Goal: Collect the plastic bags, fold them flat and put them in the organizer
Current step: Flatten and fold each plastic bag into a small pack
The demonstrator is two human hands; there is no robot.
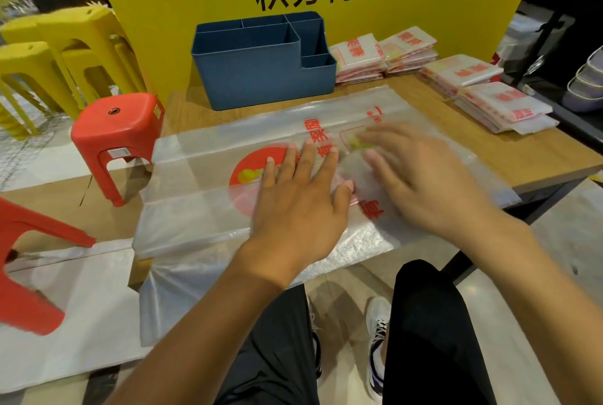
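Smoothing is the step in hand: the left hand (298,205) and right hand (424,182), fingers straight, press the clear red-printed plastic bag (202,189) flat on the wooden bench (528,156). Next it needs folding small for the empty blue compartmented plastic organizer (261,75) behind, beside the folded bag stacks (456,78).

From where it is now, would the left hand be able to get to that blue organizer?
Probably yes. The left hand lies flat on the bag, and only bare bag and table lie between it and the organizer straight ahead. The organizer's front is unobstructed.
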